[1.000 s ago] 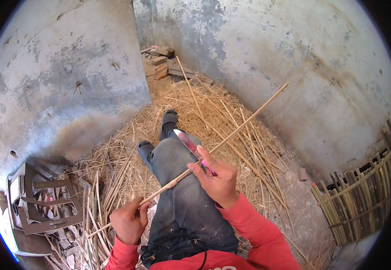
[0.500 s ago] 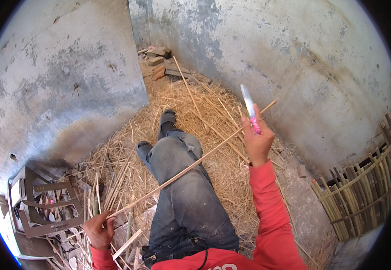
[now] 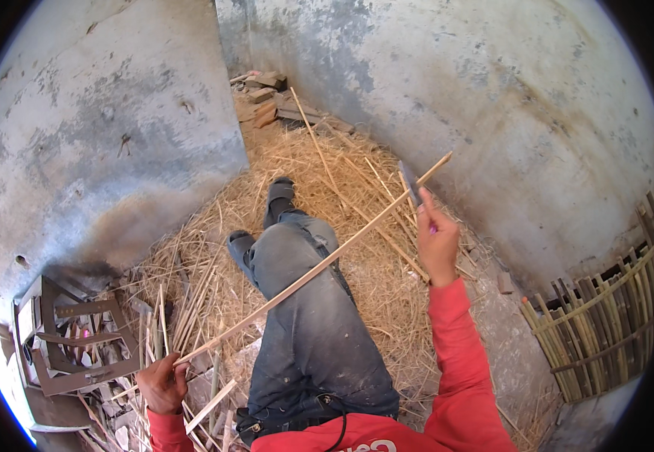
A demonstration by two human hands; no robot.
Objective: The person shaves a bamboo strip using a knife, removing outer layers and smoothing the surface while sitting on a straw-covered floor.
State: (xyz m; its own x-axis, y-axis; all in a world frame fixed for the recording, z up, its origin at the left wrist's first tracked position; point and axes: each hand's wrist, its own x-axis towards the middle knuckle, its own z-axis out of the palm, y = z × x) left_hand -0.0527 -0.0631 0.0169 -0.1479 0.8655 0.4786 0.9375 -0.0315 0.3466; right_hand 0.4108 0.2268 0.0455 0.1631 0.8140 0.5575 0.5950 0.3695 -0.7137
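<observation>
My left hand (image 3: 163,380) grips the near end of a long thin bamboo strip (image 3: 312,267) that runs up and to the right across my legs in dark jeans (image 3: 304,316). At the strip's far end, my right hand (image 3: 436,241) is raised, closed on a knife (image 3: 411,184) with a pink handle and its blade pointing up. The blade lies against the strip near its tip. I sit on straw with both feet stretched forward.
Bamboo shavings and straw (image 3: 342,173) cover the floor between two stained plaster walls. Rusty metal frames (image 3: 71,339) lie at the lower left. A woven bamboo fence panel (image 3: 605,316) stands at the right. Bricks and wood scraps (image 3: 266,94) fill the far corner.
My right hand swept the knife along the strip from over my lap out to its far end. My left hand drew back and down to the left, holding the strip's near end.
</observation>
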